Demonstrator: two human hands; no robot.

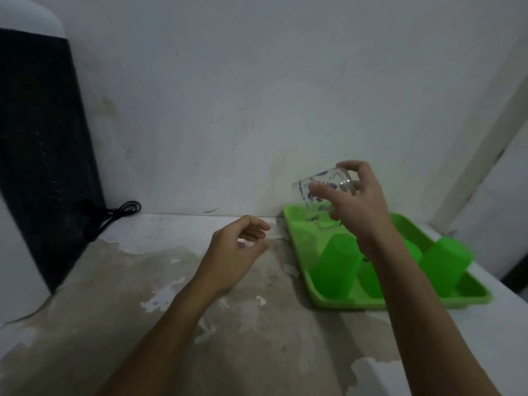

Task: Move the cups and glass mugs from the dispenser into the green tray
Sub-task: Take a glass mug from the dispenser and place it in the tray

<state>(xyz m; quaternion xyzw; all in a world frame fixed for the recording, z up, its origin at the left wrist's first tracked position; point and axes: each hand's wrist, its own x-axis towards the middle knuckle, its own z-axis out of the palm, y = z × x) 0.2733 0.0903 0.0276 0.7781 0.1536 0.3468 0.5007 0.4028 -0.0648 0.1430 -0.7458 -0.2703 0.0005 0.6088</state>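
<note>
Green tray (474, 300) at the counter's right side, far corner tucked against the wall (257, 95), right rim close to the counter edge. Three green cups: left cup (337, 267), middle cup (371, 281) partly hidden behind the forearm, right cup (445, 267), filling the near half of the tray; far-left corner bare. Broad open counter (171, 281) left of the tray, stained and patchy. Dark dispenser (43, 138) at far left, black cable (114, 215) at its foot. Right hand (354, 201) raised over the tray's far-left corner, fingers and thumb closed round a clear patterned glass (320, 190), tilted with mouth down-left, above the tray floor. Left hand (237, 247) low over the counter just left of the tray, fingers loosely curled, holding nothing.
</note>
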